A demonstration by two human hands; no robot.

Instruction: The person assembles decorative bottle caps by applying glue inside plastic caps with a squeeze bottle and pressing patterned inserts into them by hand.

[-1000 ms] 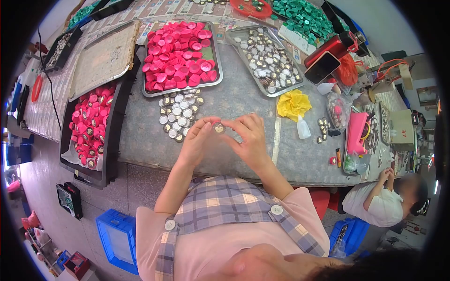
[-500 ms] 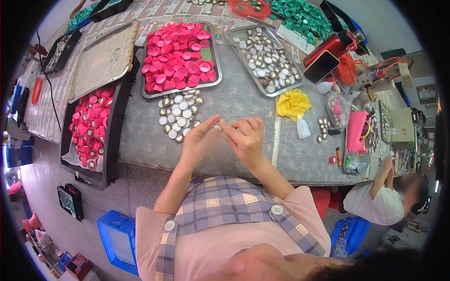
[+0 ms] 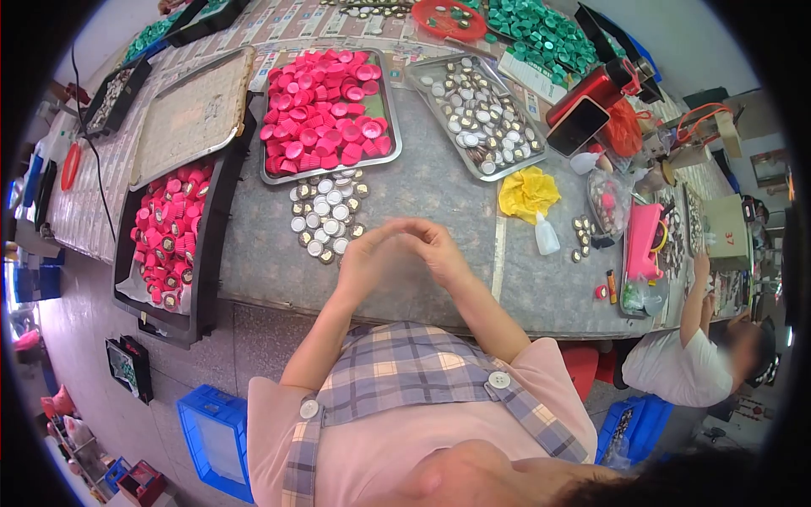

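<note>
My left hand [image 3: 369, 252] and my right hand [image 3: 439, 252] meet at the fingertips over the front part of the grey work table [image 3: 279, 262]. Both are closed, with fingers bent together; whatever is pinched between them is hidden behind the fingers. Just beyond my left hand lies a loose pile of small round white-and-metal caps [image 3: 325, 215]. Behind that pile stands a metal tray of pink fluted cups [image 3: 321, 114]. A second metal tray [image 3: 481, 114], beyond my right hand, holds many of the same small caps.
At the left, a black crate [image 3: 211, 245] holds pink cups with caps in them. To the right lie a yellow cloth [image 3: 528, 193], a white squeeze bottle [image 3: 547, 235], a phone [image 3: 579, 127] and a pink container [image 3: 644, 241]. A co-worker [image 3: 680, 363] sits far right.
My hands have drawn together, and the right fingers, raised before, now curl down toward the left. The co-worker's arm has reached farther forward. The view has shifted slightly.
</note>
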